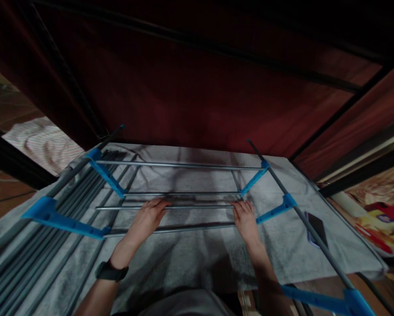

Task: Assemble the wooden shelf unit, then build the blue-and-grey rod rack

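A thin grey metal rod lies crosswise in front of me, its left end free of any bracket. My left hand grips it left of the middle, fingers bent over the top. Near its right end, my right hand has its fingers curled on the same rod. Around it stands a frame of grey tubes and blue plastic brackets, with a left bracket and a right bracket. Crossbars join these brackets; a far crossbar runs behind my hands. The undersides of my fingers are hidden.
Several loose grey tubes lie together at the left on a grey cloth. A phone rests beside the right tube. Dark red fabric hangs behind; a yellow and red packet is at far right.
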`<state>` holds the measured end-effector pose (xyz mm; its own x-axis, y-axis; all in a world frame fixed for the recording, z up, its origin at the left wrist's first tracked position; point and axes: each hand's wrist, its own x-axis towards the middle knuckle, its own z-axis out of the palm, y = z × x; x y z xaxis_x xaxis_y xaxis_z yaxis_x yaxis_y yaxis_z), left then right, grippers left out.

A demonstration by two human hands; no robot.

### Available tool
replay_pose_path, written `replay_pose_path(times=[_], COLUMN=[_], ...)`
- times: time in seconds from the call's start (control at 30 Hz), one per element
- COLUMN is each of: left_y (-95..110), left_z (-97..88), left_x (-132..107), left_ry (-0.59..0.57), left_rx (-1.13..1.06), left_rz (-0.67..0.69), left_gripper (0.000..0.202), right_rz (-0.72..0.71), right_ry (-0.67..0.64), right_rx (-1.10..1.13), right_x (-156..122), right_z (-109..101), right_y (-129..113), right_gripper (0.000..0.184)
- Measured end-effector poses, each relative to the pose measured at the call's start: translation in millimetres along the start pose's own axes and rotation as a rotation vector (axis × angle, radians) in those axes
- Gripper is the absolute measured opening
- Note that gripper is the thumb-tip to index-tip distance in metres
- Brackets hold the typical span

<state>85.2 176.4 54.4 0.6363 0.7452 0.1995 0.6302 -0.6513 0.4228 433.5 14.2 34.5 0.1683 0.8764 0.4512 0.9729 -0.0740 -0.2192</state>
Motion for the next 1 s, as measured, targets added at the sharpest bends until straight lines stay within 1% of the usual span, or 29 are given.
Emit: replay_pose_path(times=[0.17, 0.37, 0.43, 0.57, 0.7, 0.83, 0.9, 1.0], left_y=[8.5, 20.9, 24.7, 34.8, 50.7, 71.9, 83.2, 97.0], left_z=[4.8, 11.1, 13.0, 14.6, 13.6, 11.9, 9.6, 2.7], left_x=[-3.8, -6.4, -7.7, -12.1, -18.9, -28.9, -34.9, -44.0], left_ry=[-0.004, -0.013, -0.018, -0.002, 0.031, 0.053, 0.030, -0.030], left_rx=[-0.041, 0.028, 0.048, 0.063, 0.040, 0.024, 0.021, 0.015], left_rz=[0.009, -0.019, 0.007, 0.105, 0.165, 0.181, 0.162, 0.116], left_gripper=[0.024, 0.022, 0.024, 0.029, 0.028, 0.028, 0.029, 0.034], right_rz=[0.019, 0.051, 0.052, 0.066, 0.083, 0.065, 0.032, -0.019], right_ry=[0.104, 0.159, 0.184, 0.245, 0.351, 0.477, 0.526, 0.555], right_rx=[-0.035, -0.064, -0.076, -0.110, -0.166, -0.234, -0.267, -0.318], right_x=[-5.8, -2.1, -0.4, 2.4, 4.0, 1.4, -1.7, -5.9], right_z=[-21.7, -55.6, -66.4, -85.1, -101.1, -113.8, -118.0, -119.9], right_y=[-11.1, -25.6, -29.2, -36.6, -43.5, -41.2, -35.1, -23.0], right_gripper=[0.033, 0.031, 0.030, 0.029, 0.025, 0.019, 0.016, 0.012])
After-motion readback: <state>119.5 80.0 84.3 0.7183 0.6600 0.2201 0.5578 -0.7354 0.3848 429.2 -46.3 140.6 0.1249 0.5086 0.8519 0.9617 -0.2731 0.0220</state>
